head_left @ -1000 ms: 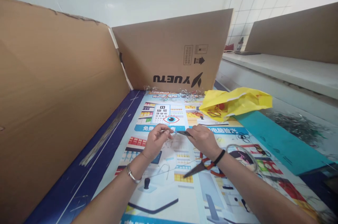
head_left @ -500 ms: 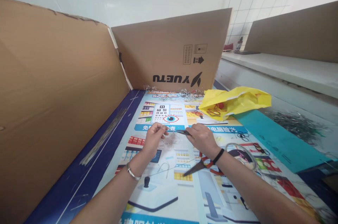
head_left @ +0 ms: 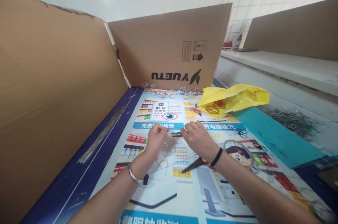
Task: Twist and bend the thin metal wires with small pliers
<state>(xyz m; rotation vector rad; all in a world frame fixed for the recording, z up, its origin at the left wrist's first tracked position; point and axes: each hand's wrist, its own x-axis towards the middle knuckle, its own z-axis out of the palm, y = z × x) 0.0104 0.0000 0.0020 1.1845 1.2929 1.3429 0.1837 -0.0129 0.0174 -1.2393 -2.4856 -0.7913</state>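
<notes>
My left hand is closed in a pinch on thin wire, whose strands hang below the fingers and are hard to make out. Facing it, my right hand wraps round a pair of pliers; the dark jaws point left towards my left fingertips, with a small gap between. The pliers' handles are hidden in my palm. Under my right wrist lie scissors with dark blades, their handles mostly covered by my forearm. A bent piece of wire rests on the printed sheet below my left hand.
Cardboard panels stand at left and back. A bundle of straight wires lies left. At right are a yellow bag, a teal strip, a wire heap and a wire coil. Scraps line the back panel.
The pliers have shifted slightly left and down, and my right hand has turned with its back more upward. My forearm now covers more of the scissors' handles. The view has tilted slightly.
</notes>
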